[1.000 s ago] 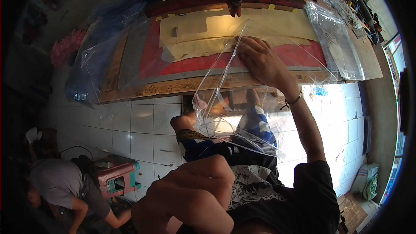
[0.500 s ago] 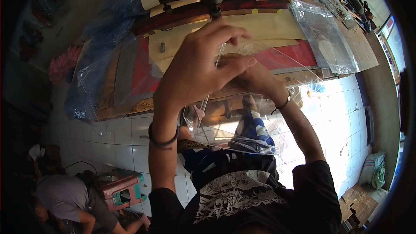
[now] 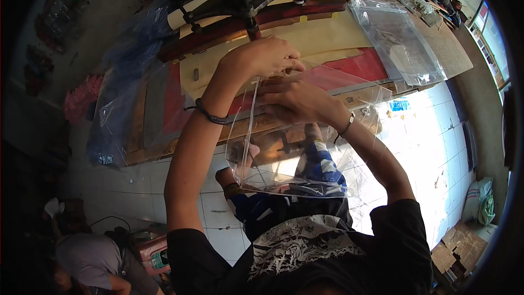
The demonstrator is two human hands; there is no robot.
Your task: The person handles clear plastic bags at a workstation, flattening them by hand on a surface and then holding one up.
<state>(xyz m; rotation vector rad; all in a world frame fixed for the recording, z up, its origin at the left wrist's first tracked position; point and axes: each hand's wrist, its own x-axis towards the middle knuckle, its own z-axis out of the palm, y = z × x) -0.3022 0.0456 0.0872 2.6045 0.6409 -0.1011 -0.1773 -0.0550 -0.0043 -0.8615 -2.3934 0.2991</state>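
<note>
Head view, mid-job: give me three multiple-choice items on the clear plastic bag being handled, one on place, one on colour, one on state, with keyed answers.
1. Where is the clear plastic bag?
A. Flat on the floor tiles
B. Held up in front of the person, before the workbench
C. Inside a cardboard box

2. What colour is the band on the left wrist?
A. Dark
B. Bright yellow
C. White

3. How do the hands stand to the bag?
A. Neither touches it
B. Only the right holds it
C. Both grip it at its top edge

Answers:
1 B: the bag hangs in the air between the chest and the wooden workbench.
2 A: the band looks black against the forearm.
3 C: the left hand and the right hand meet at the bag's upper edge.
</note>
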